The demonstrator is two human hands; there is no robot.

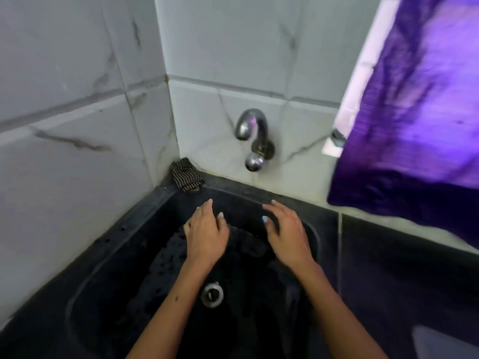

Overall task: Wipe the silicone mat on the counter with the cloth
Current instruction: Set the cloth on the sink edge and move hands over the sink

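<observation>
A dark, bumpy sheet that looks like the silicone mat [166, 255] lies inside the black sink [108, 257], partly under my hands and hard to tell from the basin. My left hand [206, 235] is above its upper edge with fingers straight; whether it touches the mat I cannot tell. My right hand [287, 234] hovers beside it with fingers spread and holds nothing. A small striped cloth [186, 174] sits bunched on the sink's far left corner, apart from both hands.
A metal tap [252, 136] sticks out of the tiled wall above the sink. The drain [212, 294] lies between my forearms. A purple curtain [420, 107] hangs at the right over the dark counter [404, 275].
</observation>
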